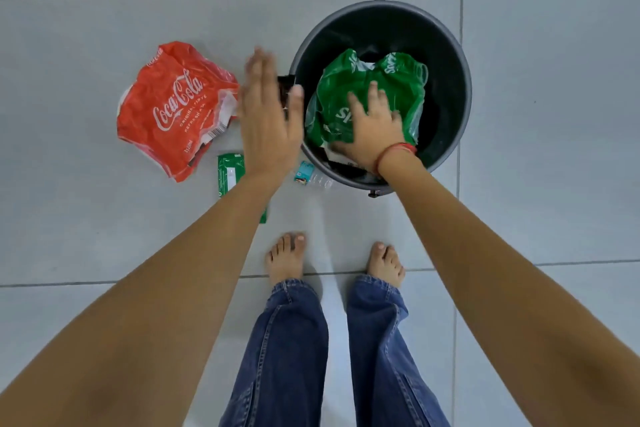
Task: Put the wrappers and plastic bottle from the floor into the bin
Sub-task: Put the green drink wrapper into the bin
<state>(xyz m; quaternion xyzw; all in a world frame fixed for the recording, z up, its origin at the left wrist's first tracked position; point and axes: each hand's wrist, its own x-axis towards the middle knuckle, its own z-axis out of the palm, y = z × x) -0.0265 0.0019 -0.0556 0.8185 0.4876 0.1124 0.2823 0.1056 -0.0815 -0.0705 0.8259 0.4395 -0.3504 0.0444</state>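
Viewed from above, a round dark bin (457,87) stands on a pale grey tiled floor (104,246), just ahead of the person's two bare feet (285,258) and blue jeans (291,350). The right hand (375,130), with a red string bracelet (394,152) at the wrist, lies palm down with fingers spread on a crumpled green Sprite wrapper (360,87) inside the bin; the fingers press flat on the plastic and are not closed around it. The wrapper fills the near left part of the bin's opening, and darker material shows beneath it at the near rim.

The left hand (268,118) is flat, fingers straight and together, thumb out, and holds nothing. It hangs above the floor between the bin's left rim and a red Coca-Cola wrapper (173,107); its fingertips are blurred. The red wrapper lies crumpled on the tile to the left of the bin, apart from it.

A smaller green packet (230,173) lies on the floor near the red wrapper's lower edge, partly hidden under the left forearm. A clear plastic bottle (313,178) with a blue-green label lies on its side on the floor, just beside the bin's near rim. A small dark object at the bin's left edge, behind the left hand, cannot be identified.
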